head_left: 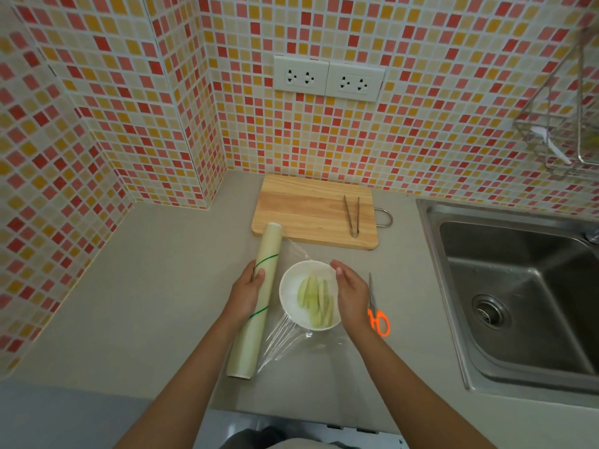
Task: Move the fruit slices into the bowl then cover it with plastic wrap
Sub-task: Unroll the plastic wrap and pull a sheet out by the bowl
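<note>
A white bowl (pixel 291 294) stands on the grey counter with several pale green fruit slices (pixel 316 299) inside. A long roll of plastic wrap (pixel 259 296) lies just left of the bowl, and my left hand (pixel 246 294) grips its middle. A clear sheet of wrap (pixel 285 340) stretches from the roll over the bowl toward the right. My right hand (pixel 351 296) is at the bowl's right rim, fingers fairly straight, on the sheet's far edge; whether it pinches the film I cannot tell.
A wooden cutting board (pixel 304 210) with metal tongs (pixel 352 215) on it lies behind the bowl. Orange-handled scissors (pixel 377 314) lie right of my right hand. A steel sink (pixel 518 286) fills the right side. Tiled walls close off the back and left.
</note>
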Demonstrator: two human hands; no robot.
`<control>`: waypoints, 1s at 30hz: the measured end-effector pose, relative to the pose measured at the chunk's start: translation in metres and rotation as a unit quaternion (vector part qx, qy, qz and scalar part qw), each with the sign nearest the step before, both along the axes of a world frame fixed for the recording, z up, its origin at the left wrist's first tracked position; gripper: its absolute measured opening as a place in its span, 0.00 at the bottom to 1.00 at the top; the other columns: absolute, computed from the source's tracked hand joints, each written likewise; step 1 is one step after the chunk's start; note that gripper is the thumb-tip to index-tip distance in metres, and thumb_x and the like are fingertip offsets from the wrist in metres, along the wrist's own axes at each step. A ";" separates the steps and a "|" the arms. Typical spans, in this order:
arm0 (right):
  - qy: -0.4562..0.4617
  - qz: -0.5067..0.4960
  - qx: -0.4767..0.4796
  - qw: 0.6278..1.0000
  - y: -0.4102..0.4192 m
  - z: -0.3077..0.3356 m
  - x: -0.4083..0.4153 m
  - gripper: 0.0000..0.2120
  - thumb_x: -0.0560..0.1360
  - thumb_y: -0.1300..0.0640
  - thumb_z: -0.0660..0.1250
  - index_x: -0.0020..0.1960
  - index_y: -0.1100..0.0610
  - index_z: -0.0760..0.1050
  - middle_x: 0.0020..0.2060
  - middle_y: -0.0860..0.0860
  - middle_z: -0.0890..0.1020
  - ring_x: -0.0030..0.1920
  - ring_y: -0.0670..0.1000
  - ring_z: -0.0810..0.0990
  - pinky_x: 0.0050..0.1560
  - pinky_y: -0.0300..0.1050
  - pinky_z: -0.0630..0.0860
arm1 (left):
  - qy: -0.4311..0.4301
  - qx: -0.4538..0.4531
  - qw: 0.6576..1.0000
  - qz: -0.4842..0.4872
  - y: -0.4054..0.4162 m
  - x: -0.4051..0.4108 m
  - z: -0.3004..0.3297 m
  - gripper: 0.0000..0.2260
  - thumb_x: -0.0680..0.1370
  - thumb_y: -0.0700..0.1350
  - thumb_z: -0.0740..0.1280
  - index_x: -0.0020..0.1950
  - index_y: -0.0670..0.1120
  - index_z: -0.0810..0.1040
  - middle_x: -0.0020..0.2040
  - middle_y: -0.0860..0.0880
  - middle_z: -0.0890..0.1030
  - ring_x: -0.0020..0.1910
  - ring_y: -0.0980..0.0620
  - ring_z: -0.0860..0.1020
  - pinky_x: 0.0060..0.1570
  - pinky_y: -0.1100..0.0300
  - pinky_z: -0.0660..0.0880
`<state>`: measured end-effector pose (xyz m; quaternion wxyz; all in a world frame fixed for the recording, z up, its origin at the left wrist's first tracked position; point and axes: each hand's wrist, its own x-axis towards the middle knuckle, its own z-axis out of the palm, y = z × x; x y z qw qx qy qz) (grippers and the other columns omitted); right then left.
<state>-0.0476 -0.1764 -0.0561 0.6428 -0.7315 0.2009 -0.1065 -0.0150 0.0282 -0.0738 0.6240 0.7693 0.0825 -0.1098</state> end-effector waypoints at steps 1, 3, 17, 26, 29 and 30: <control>0.007 0.004 0.003 1.000 -0.003 -0.001 0.002 0.14 0.80 0.63 0.59 0.62 0.64 0.76 0.59 0.55 0.81 0.58 0.47 0.77 0.61 0.38 0.71 | -0.001 -0.002 1.000 0.001 0.000 -0.001 0.000 0.15 0.82 0.46 0.58 0.69 0.48 0.71 0.61 0.52 0.77 0.60 0.52 0.75 0.58 0.61 0.68; 0.019 0.013 0.011 1.000 -0.006 -0.002 0.005 0.14 0.79 0.64 0.60 0.62 0.65 0.76 0.60 0.56 0.80 0.59 0.48 0.77 0.62 0.39 0.71 | 0.001 -0.003 1.000 0.000 -0.002 -0.001 0.000 0.16 0.82 0.46 0.58 0.70 0.48 0.70 0.62 0.51 0.77 0.61 0.52 0.75 0.59 0.60 0.68; 0.036 0.003 0.044 0.998 0.001 -0.015 0.004 0.15 0.80 0.61 0.56 0.49 0.56 0.82 0.42 0.49 0.84 0.43 0.45 0.81 0.43 0.36 0.77 | 0.023 0.008 1.000 0.016 0.008 0.003 0.000 0.19 0.82 0.47 0.58 0.73 0.45 0.67 0.67 0.49 0.74 0.67 0.50 0.72 0.68 0.57 0.66; 0.034 -0.027 0.032 0.999 0.004 -0.015 0.007 0.15 0.79 0.62 0.57 0.45 0.55 0.82 0.38 0.48 0.83 0.39 0.44 0.80 0.40 0.35 0.76 | 0.006 0.027 1.000 0.005 0.015 0.009 0.001 0.14 0.82 0.47 0.58 0.67 0.47 0.72 0.59 0.50 0.78 0.59 0.49 0.76 0.57 0.58 0.69; 0.022 -0.032 0.031 0.999 0.005 -0.014 0.006 0.17 0.79 0.63 0.57 0.41 0.53 0.81 0.35 0.48 0.82 0.37 0.43 0.79 0.36 0.29 0.74 | -0.007 0.039 0.999 0.003 0.018 0.012 0.005 0.13 0.82 0.46 0.57 0.65 0.46 0.73 0.58 0.47 0.79 0.55 0.48 0.76 0.56 0.56 0.71; 0.021 -0.031 0.029 0.999 0.005 -0.013 0.005 0.17 0.79 0.63 0.57 0.40 0.52 0.81 0.34 0.47 0.82 0.36 0.43 0.78 0.35 0.28 0.74 | -0.012 0.046 0.999 0.001 0.019 0.013 0.007 0.13 0.82 0.45 0.57 0.64 0.45 0.74 0.57 0.45 0.79 0.55 0.47 0.76 0.57 0.54 0.71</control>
